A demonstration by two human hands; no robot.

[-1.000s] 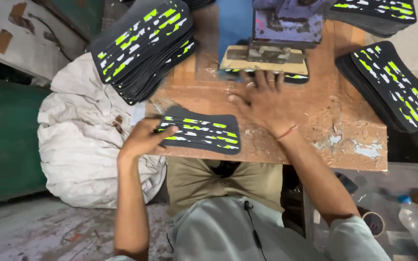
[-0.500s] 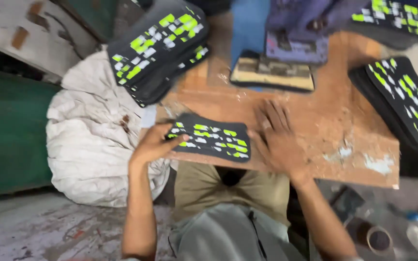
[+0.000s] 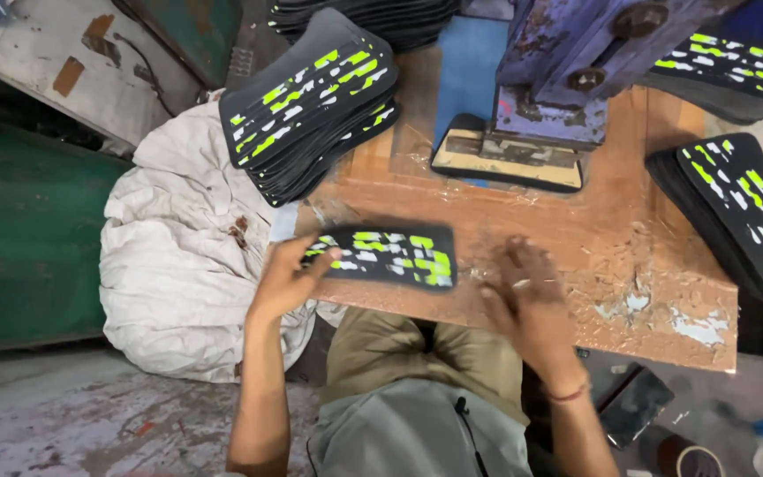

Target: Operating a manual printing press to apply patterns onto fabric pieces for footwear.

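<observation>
A flat black sheet with lime-green and white printed dashes lies near the front edge of the worn, scratched wooden surface. The left hand has its grip closed on the sheet's left end, thumb on top. The right hand, blurred, seems to rest open and flat on the wood just beside it, holding nothing. Stacks of like sheets sit behind, beside a crumpled white sack and a chipped blue press.

Left hand gripping black sheet, right hand seemingly flat on table
</observation>
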